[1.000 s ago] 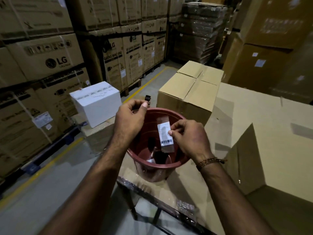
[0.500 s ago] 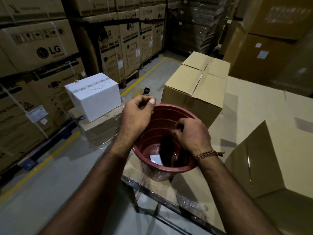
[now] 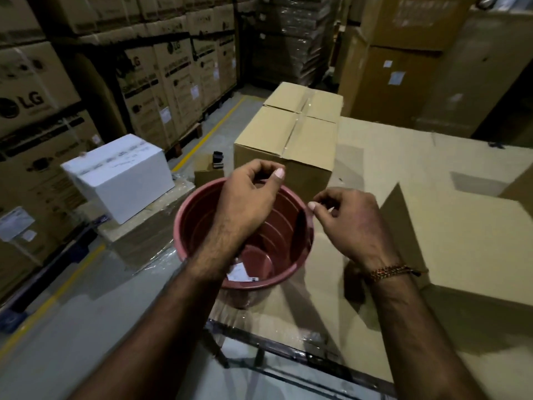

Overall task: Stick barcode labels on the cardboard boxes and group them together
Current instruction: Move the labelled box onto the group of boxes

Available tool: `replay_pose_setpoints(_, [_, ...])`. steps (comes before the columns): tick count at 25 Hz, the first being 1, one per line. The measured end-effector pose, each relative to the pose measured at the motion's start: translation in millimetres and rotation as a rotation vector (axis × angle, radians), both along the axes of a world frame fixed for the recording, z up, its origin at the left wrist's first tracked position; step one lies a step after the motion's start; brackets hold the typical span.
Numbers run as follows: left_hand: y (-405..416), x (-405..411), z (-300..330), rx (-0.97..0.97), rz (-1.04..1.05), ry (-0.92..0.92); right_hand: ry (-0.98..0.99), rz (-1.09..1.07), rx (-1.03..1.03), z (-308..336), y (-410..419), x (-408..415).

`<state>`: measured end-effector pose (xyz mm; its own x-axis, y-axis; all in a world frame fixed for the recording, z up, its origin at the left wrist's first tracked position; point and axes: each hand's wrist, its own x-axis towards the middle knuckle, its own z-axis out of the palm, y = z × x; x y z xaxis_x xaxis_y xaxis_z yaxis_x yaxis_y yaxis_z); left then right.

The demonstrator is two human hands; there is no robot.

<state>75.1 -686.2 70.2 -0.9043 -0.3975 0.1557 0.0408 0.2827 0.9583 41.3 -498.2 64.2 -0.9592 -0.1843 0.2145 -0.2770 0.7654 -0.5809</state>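
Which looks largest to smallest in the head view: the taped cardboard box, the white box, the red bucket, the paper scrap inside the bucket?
1. Taped cardboard box.
2. Red bucket and white box: they look alike in size, and the bucket is nearer the camera, so I do not rank them.
3. Paper scrap, clearly smallest.

1. The bucket (image 3: 202,215) is reddish-brown, ribbed inside with stepped rings.
2. The taped carton (image 3: 285,140) is plain tan.
3. The white box (image 3: 121,180) carries faint dark writing on top.
4. The floor line (image 3: 210,134) is yellow.
5. The wrist bracelet (image 3: 389,271) is brown-and-gold beaded.
6. The stacked cartons (image 3: 31,99) show black LG logos.
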Motion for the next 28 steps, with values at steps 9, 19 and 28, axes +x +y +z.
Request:
replay_pose_setpoints(9, [114.2, -12.6, 9.1, -0.075, -0.24, 0.022, -0.3, -0.482, 0.491, -24.7, 130.7, 7.4])
replay_pose_setpoints(19, [226.8, -17.8, -28.4, -0.21, -0.342, -0.249, -0.181, -0.515, 0.142, 3.2, 237.0, 9.9])
replay_pose_setpoints(28, [313.7, -29.9, -83.0, -0.142, -0.48, -0.836, -0.186, -0.393, -0.21, 28.8, 307.5, 9.1])
